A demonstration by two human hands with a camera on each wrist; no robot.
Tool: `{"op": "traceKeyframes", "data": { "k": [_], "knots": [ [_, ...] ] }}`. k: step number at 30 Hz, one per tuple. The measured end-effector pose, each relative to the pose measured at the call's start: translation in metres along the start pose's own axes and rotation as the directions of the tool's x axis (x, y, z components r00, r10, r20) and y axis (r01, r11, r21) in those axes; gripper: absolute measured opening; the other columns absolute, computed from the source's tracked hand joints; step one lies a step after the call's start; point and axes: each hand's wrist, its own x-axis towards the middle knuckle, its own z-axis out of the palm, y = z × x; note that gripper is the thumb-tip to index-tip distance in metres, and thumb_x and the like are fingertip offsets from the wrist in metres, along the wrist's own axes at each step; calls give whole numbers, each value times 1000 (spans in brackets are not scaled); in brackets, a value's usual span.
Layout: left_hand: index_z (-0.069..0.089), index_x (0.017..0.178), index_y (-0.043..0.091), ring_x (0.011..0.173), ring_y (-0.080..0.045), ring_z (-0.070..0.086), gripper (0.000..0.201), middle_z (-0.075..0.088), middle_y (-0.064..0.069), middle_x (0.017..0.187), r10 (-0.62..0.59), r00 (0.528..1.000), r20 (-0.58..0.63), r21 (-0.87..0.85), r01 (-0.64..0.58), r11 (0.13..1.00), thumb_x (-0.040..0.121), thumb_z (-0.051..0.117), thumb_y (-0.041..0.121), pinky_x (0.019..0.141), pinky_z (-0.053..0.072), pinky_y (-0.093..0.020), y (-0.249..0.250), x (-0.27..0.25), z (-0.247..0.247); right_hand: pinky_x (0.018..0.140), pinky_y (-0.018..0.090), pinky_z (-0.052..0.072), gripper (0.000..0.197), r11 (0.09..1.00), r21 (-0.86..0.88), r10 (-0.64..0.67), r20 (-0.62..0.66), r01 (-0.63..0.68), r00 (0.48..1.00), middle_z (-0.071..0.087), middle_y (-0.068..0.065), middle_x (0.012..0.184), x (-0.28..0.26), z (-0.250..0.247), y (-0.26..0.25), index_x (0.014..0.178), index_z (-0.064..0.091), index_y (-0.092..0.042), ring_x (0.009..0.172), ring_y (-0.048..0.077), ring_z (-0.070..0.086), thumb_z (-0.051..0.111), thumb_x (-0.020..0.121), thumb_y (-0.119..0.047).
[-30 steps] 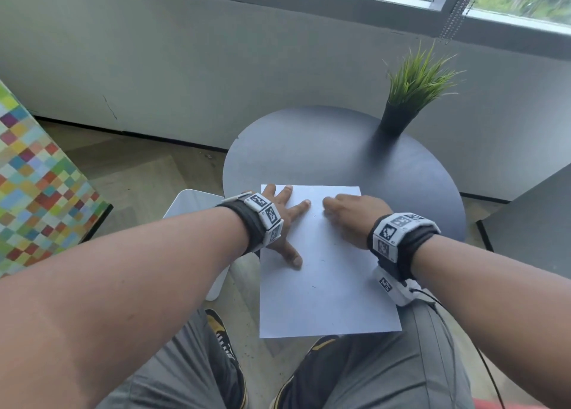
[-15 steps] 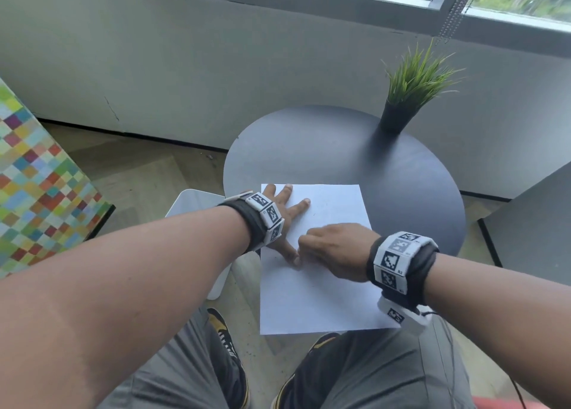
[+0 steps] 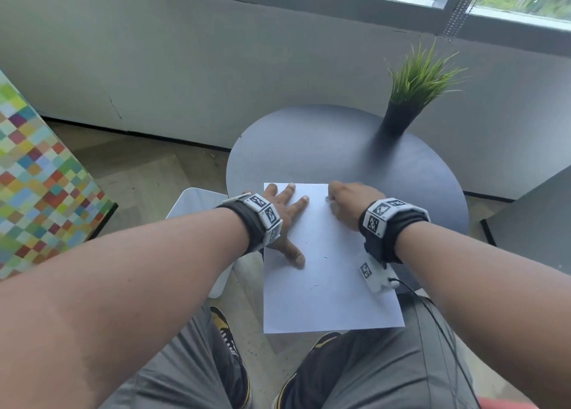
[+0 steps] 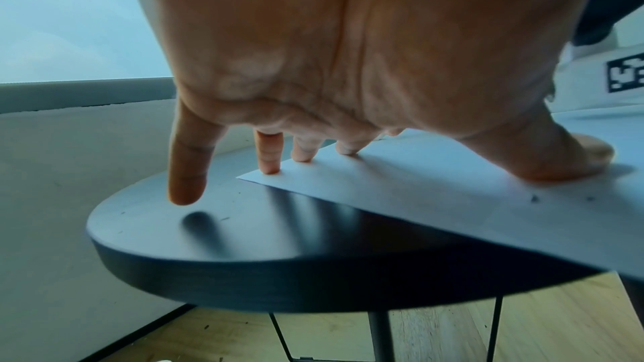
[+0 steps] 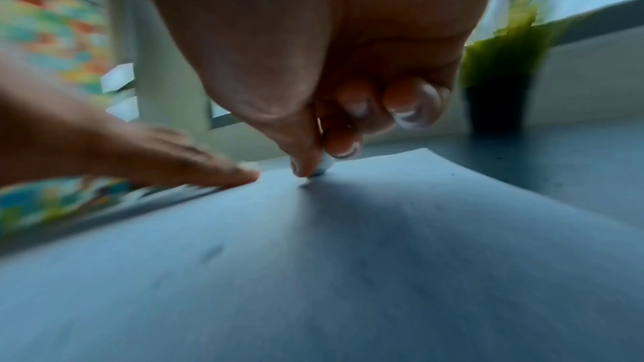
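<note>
Here we are over the paper, a white sheet lying on the dark round table with its near end hanging off the rim toward the person's lap. The left hand is down on the sheet's far left corner, fingers straight and spread, thumb planted further in. It holds nothing and simply presses, which looks like the whole point: with so much of the sheet unsupported, a flat hand is what stops it sliding or tipping off. The little finger misses the paper altogether and hangs just above bare table, left of the corner. Over to the right hand, at the paper's far edge, just right of the left fingertips. It is curled tight, thumb and forefinger pinching a small white stub whose tip touches the sheet. An eraser, or a bit of chalk? Too small and blurred to call. That low, close pinch reads as a grip for bearing down while rubbing or marking, and the braced left hand fits that. A few faint dark marks dot the paper's middle. Beyond the paper's far right corner, well apart, a plant in a dark pot stands out of the way.
</note>
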Motion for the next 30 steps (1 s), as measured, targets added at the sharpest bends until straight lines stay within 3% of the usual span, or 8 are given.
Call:
{"op": "traceKeyframes", "data": {
  "k": [5,9,10,15,19,24,27,30],
  "knots": [
    [-8,155,39,148,-33,4,138,-12,4,166,22,999,-34,-15,-23,1000,48,56,98,104,32,-66,-3,1,4,79,39,49,23,956,65,-289,17,287,957,61,3,112,-7,14,-24,114,48,-23,102,28,57,41,91,-22],
    [-12,156,37,149,-30,1,143,-15,7,166,16,999,-31,-45,-18,999,47,55,99,105,31,-67,-5,3,6,75,35,47,17,1000,31,-4,1,4,1000,62,6,111,6,4,1,105,48,-21,92,28,54,37,95,-28],
    [-13,156,37,150,-30,1,143,-15,7,166,17,999,-30,-48,-18,999,47,55,99,106,30,-67,-5,3,6,75,34,47,17,1000,15,-12,-6,12,1000,62,7,110,6,6,2,105,48,-20,90,28,54,37,94,-26],
    [-13,156,38,150,-32,-1,143,-16,6,166,11,1000,-25,-48,-13,999,47,56,99,106,31,-68,-4,2,6,79,34,44,18,903,126,-422,74,411,904,59,-6,108,-29,18,-21,113,53,-29,103,21,56,47,96,-26],
    [-11,156,39,150,-30,-1,142,-14,7,166,5,1000,-24,-71,-7,997,46,57,99,107,30,-68,-4,3,6,80,36,49,14,985,97,-143,-17,145,989,58,-8,110,-32,17,14,103,49,-31,103,23,57,39,93,-29],
    [-10,155,44,153,-28,-8,134,-18,4,166,-7,1000,-16,-85,6,996,51,53,99,111,19,-71,-4,-5,11,72,41,49,12,917,115,-388,35,382,921,52,-7,100,-77,27,-28,105,47,-30,90,22,55,41,96,-27],
    [-3,154,48,153,-27,-9,119,-13,2,167,13,998,-59,-107,-19,994,60,51,96,112,10,-73,-1,-13,18,80,39,48,17,963,183,-208,26,200,978,55,-5,106,-74,25,-1,107,49,-31,97,22,57,37,98,-41],
    [-4,151,54,154,-25,-4,105,-6,5,167,-42,989,-143,-185,15,983,69,51,90,113,5,-71,-1,-27,30,79,31,45,12,949,315,17,-8,-13,1000,62,-3,108,-68,21,39,103,54,-25,96,24,57,46,96,-28]
  ]
}}
